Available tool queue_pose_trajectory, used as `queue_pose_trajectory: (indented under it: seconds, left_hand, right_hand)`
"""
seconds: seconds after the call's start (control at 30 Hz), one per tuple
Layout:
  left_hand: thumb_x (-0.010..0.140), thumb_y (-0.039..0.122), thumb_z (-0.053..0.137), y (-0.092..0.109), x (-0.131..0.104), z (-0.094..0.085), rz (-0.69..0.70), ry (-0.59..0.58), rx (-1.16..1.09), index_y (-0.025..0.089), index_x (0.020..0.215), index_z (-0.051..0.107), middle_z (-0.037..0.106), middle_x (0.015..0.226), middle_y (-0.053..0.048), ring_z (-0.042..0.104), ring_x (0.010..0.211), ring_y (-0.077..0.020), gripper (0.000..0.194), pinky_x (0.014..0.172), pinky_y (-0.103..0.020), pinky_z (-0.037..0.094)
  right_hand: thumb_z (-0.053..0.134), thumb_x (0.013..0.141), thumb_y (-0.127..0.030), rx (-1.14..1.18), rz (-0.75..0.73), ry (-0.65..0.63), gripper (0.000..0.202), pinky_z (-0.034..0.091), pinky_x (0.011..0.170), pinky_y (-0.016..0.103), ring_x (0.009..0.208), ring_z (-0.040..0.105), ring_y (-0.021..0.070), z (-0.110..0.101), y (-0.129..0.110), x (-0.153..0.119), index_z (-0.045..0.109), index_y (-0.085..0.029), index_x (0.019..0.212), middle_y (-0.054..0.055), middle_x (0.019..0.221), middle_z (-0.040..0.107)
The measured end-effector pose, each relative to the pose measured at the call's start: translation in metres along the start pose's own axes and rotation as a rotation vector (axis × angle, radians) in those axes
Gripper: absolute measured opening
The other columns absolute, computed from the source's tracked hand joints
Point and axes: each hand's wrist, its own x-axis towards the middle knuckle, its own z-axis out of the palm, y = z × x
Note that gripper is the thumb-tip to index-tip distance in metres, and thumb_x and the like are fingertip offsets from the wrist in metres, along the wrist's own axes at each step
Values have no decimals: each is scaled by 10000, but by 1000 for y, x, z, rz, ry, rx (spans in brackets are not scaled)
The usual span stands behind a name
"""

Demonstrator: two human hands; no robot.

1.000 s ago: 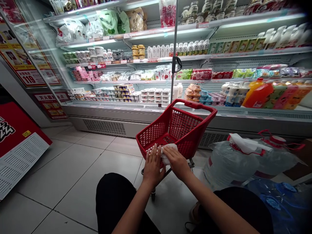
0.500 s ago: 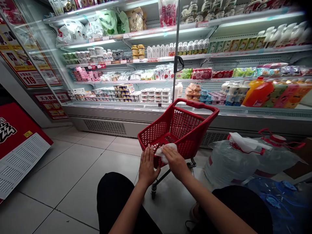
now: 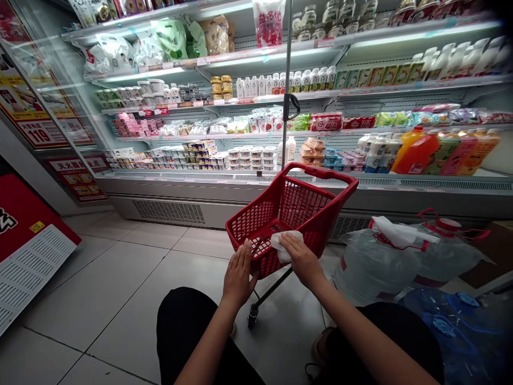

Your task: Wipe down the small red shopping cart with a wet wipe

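Note:
A red plastic shopping cart (image 3: 304,203) stands in front of me on a metal frame with wheels. My left hand (image 3: 238,275) rests on the cart's near left corner, its fingers stretched out and holding nothing. Under the fingers of my right hand (image 3: 300,259) a folded white cloth (image 3: 285,245) is pressed against the cart's near right rim. The two hands are apart, with part of the cart's near side showing between them.
Behind the cart runs a lit refrigerated display (image 3: 168,184) full of dairy goods and drinks. Large water bottles (image 3: 377,262) stand at the right, with blue ones (image 3: 444,326) nearer. A red freezer (image 3: 30,240) is at the left. My knees flank my arms.
My right hand and the white cloth have moved right along the cart's rim, away from my left hand. My left hand stays at the corner. The view has shifted slightly.

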Motion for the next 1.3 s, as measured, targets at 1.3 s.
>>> queue_pose_trajectory:
  seconds: [1.3]
  left_hand:
    - [1033, 456, 540, 17, 13, -6, 180, -30, 75, 368, 1673, 98, 414, 1660, -30, 424, 1476, -285, 782, 1283, -531, 163]
  right_hand:
    - [352, 848, 22, 149, 82, 69, 827, 380, 1255, 511, 1535, 378, 204, -21, -10, -45, 385, -283, 1616, 36, 1589, 517]
